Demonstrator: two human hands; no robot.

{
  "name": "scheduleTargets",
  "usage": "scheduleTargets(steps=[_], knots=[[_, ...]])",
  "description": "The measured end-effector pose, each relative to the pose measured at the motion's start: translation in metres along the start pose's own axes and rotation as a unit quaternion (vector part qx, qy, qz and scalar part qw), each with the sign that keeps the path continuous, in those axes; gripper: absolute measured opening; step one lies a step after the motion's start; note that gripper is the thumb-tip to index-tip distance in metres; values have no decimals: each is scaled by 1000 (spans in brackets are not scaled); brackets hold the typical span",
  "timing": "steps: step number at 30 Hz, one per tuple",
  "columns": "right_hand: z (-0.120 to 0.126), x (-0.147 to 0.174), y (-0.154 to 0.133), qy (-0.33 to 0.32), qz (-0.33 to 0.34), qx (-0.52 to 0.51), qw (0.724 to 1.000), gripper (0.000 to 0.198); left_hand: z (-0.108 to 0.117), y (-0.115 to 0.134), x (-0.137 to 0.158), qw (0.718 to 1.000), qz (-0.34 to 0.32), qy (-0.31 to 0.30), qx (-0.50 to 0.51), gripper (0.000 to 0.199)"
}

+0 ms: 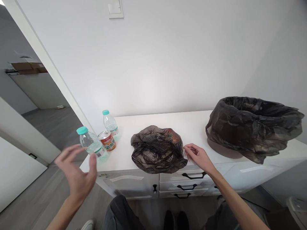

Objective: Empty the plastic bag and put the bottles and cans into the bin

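While my right grip [195, 155] pinches the bag [158, 150] edge, bag just left of it; left grip [78, 172] open, bottle [90, 143] just beyond.

Before you, the white drawer cabinet top [192, 126] bears two teal-capped clear plastic bottles [110, 123], an orange drink can [107, 141], a small crumpled dark plastic bag [157, 149] and a black-bag-lined bin [251, 127].

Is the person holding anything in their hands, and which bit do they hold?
The right hand pinches the right edge of the small dark bag with its fingertips. The left hand is open in the air, holding nothing.
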State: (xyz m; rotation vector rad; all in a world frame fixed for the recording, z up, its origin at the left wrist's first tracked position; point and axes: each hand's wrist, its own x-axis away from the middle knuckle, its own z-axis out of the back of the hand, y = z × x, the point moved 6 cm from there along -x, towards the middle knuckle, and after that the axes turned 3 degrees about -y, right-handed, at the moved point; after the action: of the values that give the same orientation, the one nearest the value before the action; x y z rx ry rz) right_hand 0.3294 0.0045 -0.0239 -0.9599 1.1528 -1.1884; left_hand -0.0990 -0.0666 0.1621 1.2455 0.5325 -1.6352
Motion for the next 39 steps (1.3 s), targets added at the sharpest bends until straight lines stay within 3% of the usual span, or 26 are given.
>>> scheduleTargets(steps=[1,3,6,8,10,13,16,21,27,31,35,39], knots=[[0,0,1,-1,0,-1,1000,42,-2,21,3,998,-52,-21,24,27],[0,-1,1,-4,3,-5,1000,42,-20,60,10,975,-131,-150,99,21],[1,-1,-1,-6,8,-16,1000,43,-60,99,28,893,-137,-381,195,30],[1,-1,-3,-8,9,-33,999,44,-87,114,36,854,-121,-454,223,33],[2,-1,-4,-13,9,-47,999,44,-117,124,41,831,-128,-490,229,35],[2,0,-6,-24,5,-31,999,44,-161,137,45,816,-196,-508,193,38],[3,0,-6,-26,8,30,999,47,-199,147,47,822,-264,-490,118,39],[3,-6,-6,-38,34,90,995,45,-245,159,41,828,-317,-463,14,36],[6,-8,-12,-33,40,70,996,41,-278,183,24,802,-401,-441,-45,51],[6,-7,-12,-24,22,31,999,45,-300,195,21,787,-427,-441,-56,40],[7,-10,-11,1,33,60,998,45,-316,195,25,793,-407,-452,-27,33],[5,-14,-7,8,40,26,999,47,-313,184,21,816,-357,-453,36,47]])
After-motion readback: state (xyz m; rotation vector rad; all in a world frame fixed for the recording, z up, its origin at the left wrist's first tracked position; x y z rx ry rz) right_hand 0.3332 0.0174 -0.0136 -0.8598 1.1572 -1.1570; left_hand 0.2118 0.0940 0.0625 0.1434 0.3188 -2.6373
